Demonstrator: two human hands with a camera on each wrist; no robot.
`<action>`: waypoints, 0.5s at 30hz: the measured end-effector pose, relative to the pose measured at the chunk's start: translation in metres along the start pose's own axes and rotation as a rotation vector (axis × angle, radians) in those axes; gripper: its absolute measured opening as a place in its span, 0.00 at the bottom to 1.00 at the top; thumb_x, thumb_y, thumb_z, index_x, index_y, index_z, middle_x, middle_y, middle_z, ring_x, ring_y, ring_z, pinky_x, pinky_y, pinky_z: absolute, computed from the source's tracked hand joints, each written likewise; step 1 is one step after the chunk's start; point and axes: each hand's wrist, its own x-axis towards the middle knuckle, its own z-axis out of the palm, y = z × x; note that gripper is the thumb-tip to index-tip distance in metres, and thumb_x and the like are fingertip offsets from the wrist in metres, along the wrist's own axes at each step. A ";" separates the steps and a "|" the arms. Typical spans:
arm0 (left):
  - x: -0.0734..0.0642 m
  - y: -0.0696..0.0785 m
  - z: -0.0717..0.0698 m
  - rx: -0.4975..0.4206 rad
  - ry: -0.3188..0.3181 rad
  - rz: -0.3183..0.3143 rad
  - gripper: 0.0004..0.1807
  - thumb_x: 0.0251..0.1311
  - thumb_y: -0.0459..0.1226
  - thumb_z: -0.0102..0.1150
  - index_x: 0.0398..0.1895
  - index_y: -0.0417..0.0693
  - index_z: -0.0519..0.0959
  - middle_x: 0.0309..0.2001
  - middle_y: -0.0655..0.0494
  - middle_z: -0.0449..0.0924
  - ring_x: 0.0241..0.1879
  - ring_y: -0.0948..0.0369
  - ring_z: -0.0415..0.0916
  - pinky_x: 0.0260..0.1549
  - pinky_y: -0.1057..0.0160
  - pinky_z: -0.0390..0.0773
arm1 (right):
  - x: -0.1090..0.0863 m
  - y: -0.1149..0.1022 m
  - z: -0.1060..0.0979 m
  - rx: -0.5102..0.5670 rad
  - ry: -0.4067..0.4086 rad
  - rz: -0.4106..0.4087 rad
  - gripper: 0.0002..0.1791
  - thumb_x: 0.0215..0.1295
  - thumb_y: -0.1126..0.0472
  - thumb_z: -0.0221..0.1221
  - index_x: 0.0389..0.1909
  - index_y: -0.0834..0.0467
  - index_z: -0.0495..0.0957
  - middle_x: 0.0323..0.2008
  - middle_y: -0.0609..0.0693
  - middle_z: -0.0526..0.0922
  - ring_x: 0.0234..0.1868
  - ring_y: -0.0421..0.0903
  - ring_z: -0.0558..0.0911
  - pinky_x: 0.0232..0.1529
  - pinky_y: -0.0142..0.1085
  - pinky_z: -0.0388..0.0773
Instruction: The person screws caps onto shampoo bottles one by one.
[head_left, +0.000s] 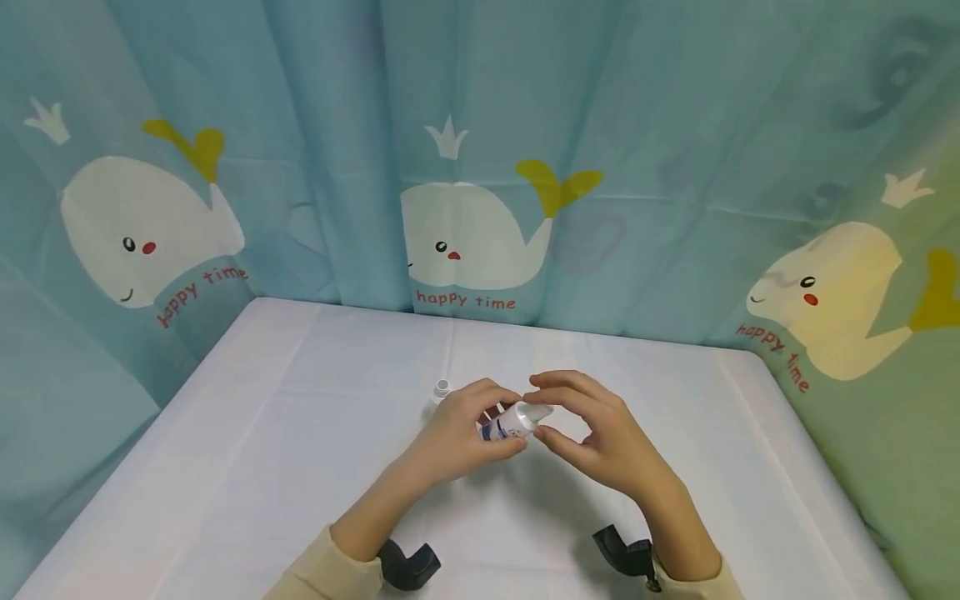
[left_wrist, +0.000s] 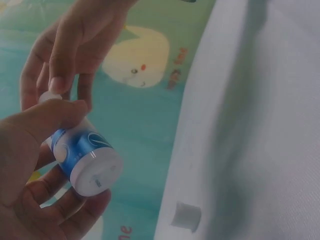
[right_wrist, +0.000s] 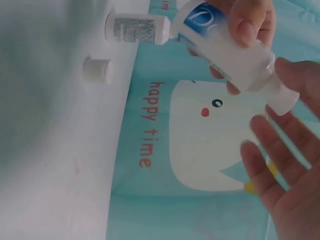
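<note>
My left hand (head_left: 465, 425) holds a white bottle (left_wrist: 82, 150) with a blue printed label, tilted with its flat base toward the left wrist camera. Thumb and fingers wrap round its body. A translucent white cap (right_wrist: 280, 95) tops the bottle and points right in the head view. The thumb and index finger of my right hand (head_left: 600, 425) pinch this cap from either side, while the other fingers are spread beside it. Behind my left hand a small white bottle (right_wrist: 137, 28) with a grey label stands on the table, its mouth uncovered.
A small white cap (right_wrist: 97, 71) sits on the table beside the small bottle. White cloth covers the table (head_left: 300, 467). A blue-green curtain (head_left: 337, 150) with whale prints hangs behind it. Black curved mounts (head_left: 408, 567) show at both wrists.
</note>
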 end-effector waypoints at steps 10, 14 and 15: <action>-0.001 -0.003 0.001 0.006 -0.016 0.007 0.21 0.53 0.45 0.74 0.51 0.53 0.82 0.42 0.65 0.79 0.39 0.69 0.75 0.39 0.67 0.80 | 0.000 0.004 0.001 0.017 -0.022 -0.080 0.18 0.58 0.73 0.66 0.48 0.51 0.84 0.51 0.50 0.83 0.52 0.44 0.83 0.48 0.26 0.78; -0.001 -0.002 0.001 -0.006 -0.012 0.002 0.21 0.53 0.44 0.74 0.51 0.53 0.82 0.42 0.65 0.79 0.39 0.68 0.75 0.39 0.68 0.80 | 0.000 0.005 0.001 0.020 -0.020 -0.074 0.18 0.58 0.72 0.67 0.48 0.51 0.84 0.51 0.48 0.83 0.51 0.43 0.83 0.45 0.30 0.81; -0.001 -0.002 0.000 -0.008 -0.012 0.000 0.21 0.53 0.44 0.74 0.51 0.54 0.82 0.42 0.65 0.79 0.39 0.68 0.75 0.39 0.68 0.80 | 0.000 0.005 0.001 0.021 -0.018 -0.073 0.18 0.58 0.71 0.68 0.48 0.51 0.84 0.51 0.47 0.83 0.51 0.43 0.83 0.45 0.30 0.81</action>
